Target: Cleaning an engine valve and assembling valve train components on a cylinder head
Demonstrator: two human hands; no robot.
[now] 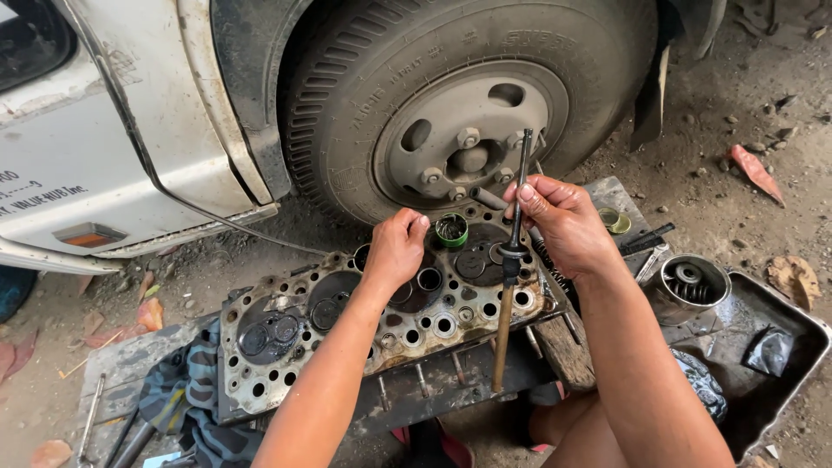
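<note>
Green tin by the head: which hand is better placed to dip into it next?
Likely left. The left hand rests on the cylinder head with fingertips right beside the green tin. The right hand is busy gripping the rod.

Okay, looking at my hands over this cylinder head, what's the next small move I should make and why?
Probably dab paste from the small green tin beside your left hand. Your right hand holds the lapping stick tilted over the cylinder head, its cup near a valve but seemingly not seated yet.
</note>
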